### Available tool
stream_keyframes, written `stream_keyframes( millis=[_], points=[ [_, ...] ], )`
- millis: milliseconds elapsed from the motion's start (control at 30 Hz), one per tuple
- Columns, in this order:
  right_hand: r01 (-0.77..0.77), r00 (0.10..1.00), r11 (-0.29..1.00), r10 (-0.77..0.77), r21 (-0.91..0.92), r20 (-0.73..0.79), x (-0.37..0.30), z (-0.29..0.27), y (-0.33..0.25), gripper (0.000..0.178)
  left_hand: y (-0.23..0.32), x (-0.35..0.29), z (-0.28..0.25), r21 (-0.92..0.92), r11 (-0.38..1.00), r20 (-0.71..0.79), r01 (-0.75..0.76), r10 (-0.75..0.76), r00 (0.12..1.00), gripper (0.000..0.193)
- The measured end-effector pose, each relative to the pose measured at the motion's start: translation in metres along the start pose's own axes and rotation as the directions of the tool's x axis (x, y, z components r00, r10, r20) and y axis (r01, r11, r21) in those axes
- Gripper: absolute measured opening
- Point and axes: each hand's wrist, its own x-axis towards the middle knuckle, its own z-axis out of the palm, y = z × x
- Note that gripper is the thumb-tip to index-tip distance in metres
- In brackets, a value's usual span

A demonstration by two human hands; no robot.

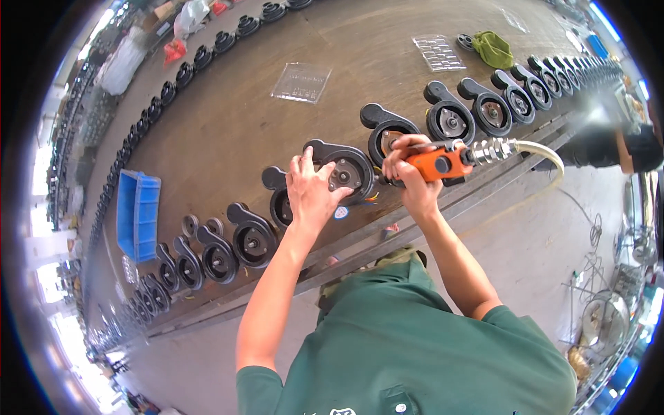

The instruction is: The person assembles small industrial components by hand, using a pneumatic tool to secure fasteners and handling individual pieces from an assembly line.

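Beneath my left hand (311,188) lies a black snail-shaped blower housing (356,162) with a round metal centre. The fingers spread over its left side and grip it, fingertips on the top and the thumb near the lower rim. My right hand (413,171) is wrapped round an orange air-powered hand tool (439,164), held just right of that housing. A metal fitting (492,150) joins the tool to a pale hose (546,152). The tool's working end is hidden. Partly behind my right hand sits another black housing (384,124) with a brownish centre.
Similar housings (252,235) line the table's near edge on both sides. A blue bin (138,216) stands at the left. Clear plastic trays (301,83) and a green cloth item (492,50) lie farther back. Round black parts (225,41) run along the far edge.
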Motion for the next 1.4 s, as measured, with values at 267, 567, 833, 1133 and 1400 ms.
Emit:
stream_keyframes(
  millis=[267, 567, 833, 1133, 1400],
  points=[
    [-0.161, 0.956, 0.975, 0.193, -0.153, 0.222, 0.052, 0.024, 0.033, 0.026, 0.028, -0.003, -0.001, 0.155, 0.962, 0.041, 0.225, -0.233, 0.971, 0.061],
    [-0.205, 0.92, 0.964, 0.248, -0.167, 0.303, 0.06, 0.026, 0.05, 0.021, 0.028, 0.001, 0.002, 0.225, 0.932, 0.117, 0.285, -0.316, 0.942, 0.05],
    [-0.166, 0.93, 0.977, 0.2, -0.133, 0.31, 0.075, 0.048, 0.055, 0.025, 0.03, 0.007, -0.001, 0.227, 0.926, 0.214, 0.302, -0.35, 0.912, 0.05],
    [-0.147, 0.931, 0.978, 0.187, -0.145, 0.313, 0.079, 0.05, 0.069, 0.024, 0.031, 0.007, -0.002, 0.211, 0.918, 0.231, 0.334, -0.379, 0.896, 0.05],
    [-0.107, 0.926, 0.98, 0.16, -0.171, 0.342, 0.081, 0.049, 0.079, 0.022, 0.028, 0.007, -0.005, 0.198, 0.922, 0.25, 0.333, -0.376, 0.892, 0.051]
  ],
)
